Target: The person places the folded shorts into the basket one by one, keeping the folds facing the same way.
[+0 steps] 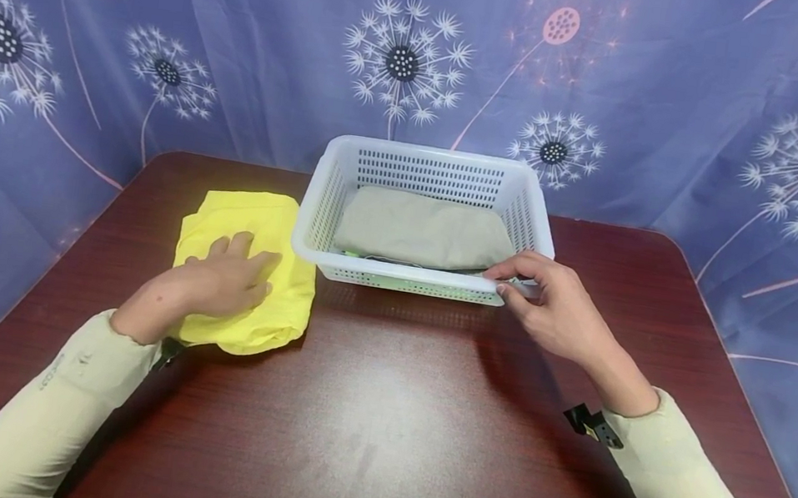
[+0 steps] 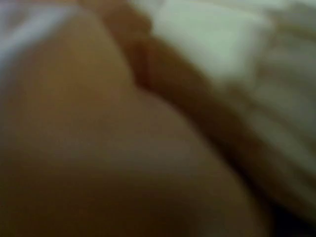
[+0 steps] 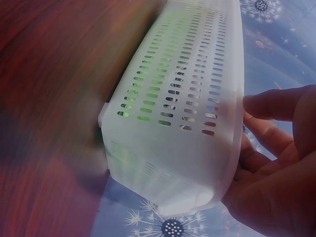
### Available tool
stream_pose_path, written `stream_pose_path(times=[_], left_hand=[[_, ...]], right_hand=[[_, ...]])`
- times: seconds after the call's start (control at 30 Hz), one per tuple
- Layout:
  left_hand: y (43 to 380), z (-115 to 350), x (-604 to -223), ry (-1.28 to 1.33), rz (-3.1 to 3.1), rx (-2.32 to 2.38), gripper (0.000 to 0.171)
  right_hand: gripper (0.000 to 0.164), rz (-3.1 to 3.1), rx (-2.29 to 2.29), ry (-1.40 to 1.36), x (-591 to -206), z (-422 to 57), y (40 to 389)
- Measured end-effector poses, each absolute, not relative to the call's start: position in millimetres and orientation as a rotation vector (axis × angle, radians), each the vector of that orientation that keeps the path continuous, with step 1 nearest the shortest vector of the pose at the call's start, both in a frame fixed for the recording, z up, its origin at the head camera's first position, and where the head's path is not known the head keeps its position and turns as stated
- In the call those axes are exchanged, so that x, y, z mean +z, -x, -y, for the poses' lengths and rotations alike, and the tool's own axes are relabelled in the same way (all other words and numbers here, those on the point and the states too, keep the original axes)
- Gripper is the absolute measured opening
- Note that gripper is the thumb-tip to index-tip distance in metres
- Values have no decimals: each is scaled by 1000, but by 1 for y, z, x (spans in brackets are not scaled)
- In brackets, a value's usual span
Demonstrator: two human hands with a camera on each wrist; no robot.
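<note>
A white plastic basket (image 1: 411,272) with slotted walls stands at the back middle of the table. Inside it lies a folded grey-beige cloth (image 1: 424,230), and something green shows through the slots low in the front wall. My right hand (image 1: 550,307) pinches the basket's rim at its front right corner, thumb outside and fingers over the inside. Left of the basket is a folded yellow cloth (image 1: 287,293). On top of it rests my left hand (image 1: 224,281), fingers spread and slightly bent. The left wrist view is blurred, mostly filled by the hand.
Dark red-brown wood forms the tabletop (image 1: 374,439), glossy at its middle. Behind and on both sides hangs a blue curtain (image 1: 270,22) with dandelion prints. A small dark device (image 1: 595,426) sits at the right wrist by the pale sleeve (image 1: 685,489).
</note>
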State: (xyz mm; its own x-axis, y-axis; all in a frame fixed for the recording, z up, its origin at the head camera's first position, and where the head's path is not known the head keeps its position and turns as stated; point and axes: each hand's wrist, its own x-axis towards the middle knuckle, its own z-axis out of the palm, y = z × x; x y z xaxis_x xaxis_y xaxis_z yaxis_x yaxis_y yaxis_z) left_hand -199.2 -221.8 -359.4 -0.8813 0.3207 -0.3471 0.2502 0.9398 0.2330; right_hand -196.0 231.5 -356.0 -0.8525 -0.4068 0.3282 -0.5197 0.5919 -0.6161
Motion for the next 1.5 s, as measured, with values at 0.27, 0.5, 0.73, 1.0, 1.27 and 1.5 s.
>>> stream_pose_path(times=[0.27,0.5,0.73,1.0,1.27,1.5], left_hand=[[196,221,-356,-397,-2643,243,77],[192,220,-354,-406,-2596,227,84],[191,219,-353,-404,-2586,237,85],[190,219,-356,-399,-2596,237,86],[185,218,-358,-408,-2614,232,87],[182,217,-360,-409,-2648,219,87]], right_hand=[[27,2657,1115,-787,-356,-231,196],[25,2664,1131,-791,-356,-231,196],[26,2665,1112,-792,-356,-231,196],[25,2666,1110,-789,-356,-231,196],[25,2665,1113,-791,-357,-231,196],[27,2650,1095,-804,-357,-231,197]])
